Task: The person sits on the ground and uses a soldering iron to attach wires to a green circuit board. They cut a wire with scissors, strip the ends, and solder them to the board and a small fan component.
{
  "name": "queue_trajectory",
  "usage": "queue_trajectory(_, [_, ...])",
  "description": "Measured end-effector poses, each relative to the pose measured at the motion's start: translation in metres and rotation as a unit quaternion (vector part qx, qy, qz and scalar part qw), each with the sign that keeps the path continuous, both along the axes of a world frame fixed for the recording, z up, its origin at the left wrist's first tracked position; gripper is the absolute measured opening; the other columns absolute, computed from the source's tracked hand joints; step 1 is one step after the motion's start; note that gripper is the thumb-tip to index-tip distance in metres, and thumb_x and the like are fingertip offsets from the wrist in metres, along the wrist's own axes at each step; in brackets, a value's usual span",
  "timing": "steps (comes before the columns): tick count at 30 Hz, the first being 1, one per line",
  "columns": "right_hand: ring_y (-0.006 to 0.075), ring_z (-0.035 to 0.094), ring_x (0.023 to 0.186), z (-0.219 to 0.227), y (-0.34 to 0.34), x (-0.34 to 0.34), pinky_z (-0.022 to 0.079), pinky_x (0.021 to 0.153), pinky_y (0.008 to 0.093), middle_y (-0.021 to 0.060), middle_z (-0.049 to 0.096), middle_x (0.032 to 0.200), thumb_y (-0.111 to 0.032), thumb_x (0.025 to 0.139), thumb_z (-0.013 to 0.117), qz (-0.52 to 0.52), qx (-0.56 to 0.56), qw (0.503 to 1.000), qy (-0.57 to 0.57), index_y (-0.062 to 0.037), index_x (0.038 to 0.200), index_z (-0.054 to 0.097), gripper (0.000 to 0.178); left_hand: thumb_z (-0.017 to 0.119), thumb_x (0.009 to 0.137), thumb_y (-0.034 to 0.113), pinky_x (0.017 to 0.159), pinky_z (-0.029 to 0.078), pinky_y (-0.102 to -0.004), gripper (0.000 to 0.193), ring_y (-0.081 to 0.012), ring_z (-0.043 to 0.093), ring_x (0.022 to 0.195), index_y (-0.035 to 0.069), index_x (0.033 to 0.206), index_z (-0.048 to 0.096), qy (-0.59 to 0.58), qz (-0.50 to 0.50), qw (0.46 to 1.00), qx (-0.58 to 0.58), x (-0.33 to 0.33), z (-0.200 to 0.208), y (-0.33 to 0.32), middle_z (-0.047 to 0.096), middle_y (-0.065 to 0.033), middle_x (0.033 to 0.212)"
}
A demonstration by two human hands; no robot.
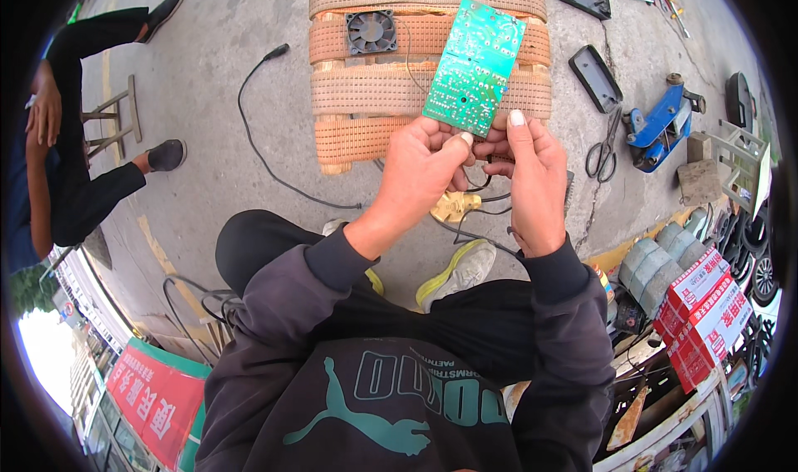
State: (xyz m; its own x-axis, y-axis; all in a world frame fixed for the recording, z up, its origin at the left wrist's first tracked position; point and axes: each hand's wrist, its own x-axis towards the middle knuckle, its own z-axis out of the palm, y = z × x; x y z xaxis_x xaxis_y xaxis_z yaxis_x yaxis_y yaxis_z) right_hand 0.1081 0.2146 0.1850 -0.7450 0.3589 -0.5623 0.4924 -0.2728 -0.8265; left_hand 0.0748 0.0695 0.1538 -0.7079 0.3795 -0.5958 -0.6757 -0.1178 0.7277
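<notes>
Two hands point(424, 168) point(536, 168) hold circuit board point(474, 69); red carton point(702, 318) lettered.

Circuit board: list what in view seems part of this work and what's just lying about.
Likely part of it:
- green circuit board, in hand
- small fan
- black trays, perhaps its casing

Probably just lying about:
- blue jack
- wooden blocks
- red-and-white boxes

Grey concrete floor point(233, 23) spreads around the strap-woven counter point(357, 85). Right of the counter, a crack point(593, 202) runs through the concrete; left of it, a worn yellow line point(160, 252) marks the ground. A wooden stool point(135, 110) stands left of the counter. Well below and left of the counter are a red banner point(154, 397), green leaves point(37, 301) and bright daylight.
</notes>
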Motion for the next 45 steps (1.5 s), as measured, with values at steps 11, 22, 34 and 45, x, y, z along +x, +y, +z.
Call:
queue_trajectory(11, [0.0121, 0.070, 0.085, -0.001, -0.003, 0.014, 0.056, 0.074, 0.0273, 0.0104, 0.074, 0.098, -0.006, 0.103, 0.058, 0.053, 0.055, 0.997, -0.006, 0.0070, 0.114, 0.066, 0.019, 0.067, 0.099, 0.013, 0.052, 0.047, -0.0218, 0.019, -0.0076, 0.060, 0.057, -0.002, 0.108, 0.065, 0.028, 0.006, 1.000, -0.004, 0.000, 0.008, 0.002, 0.071, -0.0049, 0.085])
queue_trajectory(22, [0.0109, 0.068, 0.095, -0.002, -0.008, 0.015, 0.053, 0.077, 0.0245, 0.0075, 0.072, 0.113, -0.006, 0.103, 0.058, 0.030, -0.013, 0.998, 0.050, 0.0021, 0.126, 0.064, 0.025, 0.080, 0.080, 0.005, 0.062, 0.052, -0.0347, 0.021, -0.0227, 0.066, 0.071, 0.006, 0.099, 0.071, 0.595, -0.106, 0.702, -0.376, -0.001, 0.025, -0.012, 0.066, -0.0068, 0.082])
queue_trajectory(34, [0.0124, 0.066, 0.099, 0.027, -0.008, 0.004, 0.054, 0.087, 0.0264, 0.0097, 0.070, 0.110, -0.006, 0.102, 0.062, -0.009, 0.126, 0.984, 0.127, 0.0056, 0.123, 0.064, 0.024, 0.078, 0.080, -0.004, 0.072, 0.057, -0.0336, 0.023, -0.0263, 0.072, 0.081, 0.004, 0.100, 0.074, 0.704, 0.062, 0.626, -0.330, -0.056, 0.065, -0.018, 0.074, -0.0104, 0.093])
queue_trajectory(45, [0.0121, 0.064, 0.097, 0.038, -0.012, 0.006, 0.053, 0.086, 0.0270, 0.0108, 0.069, 0.111, -0.007, 0.101, 0.061, 0.030, 0.136, 0.981, 0.138, 0.0064, 0.123, 0.063, 0.025, 0.078, 0.090, 0.007, 0.064, 0.055, -0.0243, 0.014, -0.0113, 0.071, 0.069, 0.001, 0.102, 0.077, 0.673, 0.005, 0.662, -0.329, -0.107, 0.094, -0.025, 0.077, -0.0088, 0.083])
